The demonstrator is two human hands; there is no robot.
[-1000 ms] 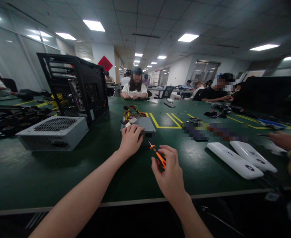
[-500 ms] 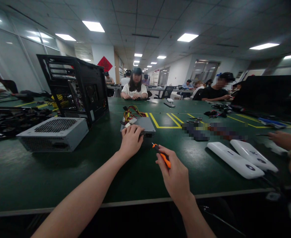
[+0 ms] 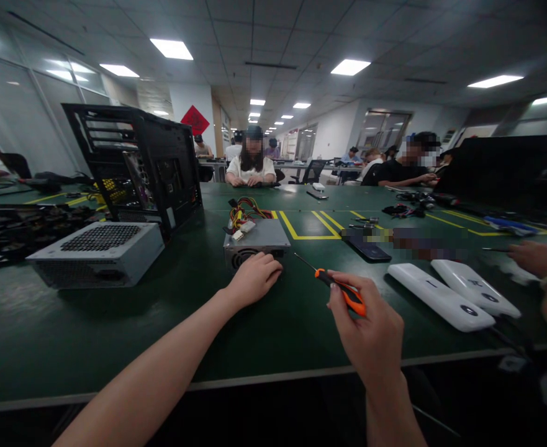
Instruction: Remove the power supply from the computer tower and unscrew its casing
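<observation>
A small grey power supply (image 3: 273, 236) lies on the green table, its fan grille facing me and a bundle of coloured cables (image 3: 245, 214) with white plugs at its back. Low in front of it is my left hand (image 3: 257, 277), fingers curled together by its right front corner; the fingertips are turned away, so what they hold, if anything, is hidden. Right of the supply, my right hand (image 3: 370, 316) grips an orange and black screwdriver (image 3: 343, 292). The screwdriver's thin shaft points up and left towards the supply, its tip apart from it.
To the left stand a larger power supply (image 3: 100, 251) and an open black computer case (image 3: 175, 167). At right lie a dark phone-like slab (image 3: 366, 245) and two white devices (image 3: 441, 297). A co-worker's hand (image 3: 531, 257) reaches in from the right edge. Another person (image 3: 252, 164) sits opposite.
My left hand has slid off the supply's top, down to its front. My right hand has moved right with the screwdriver, whose shaft now shows at full length.
</observation>
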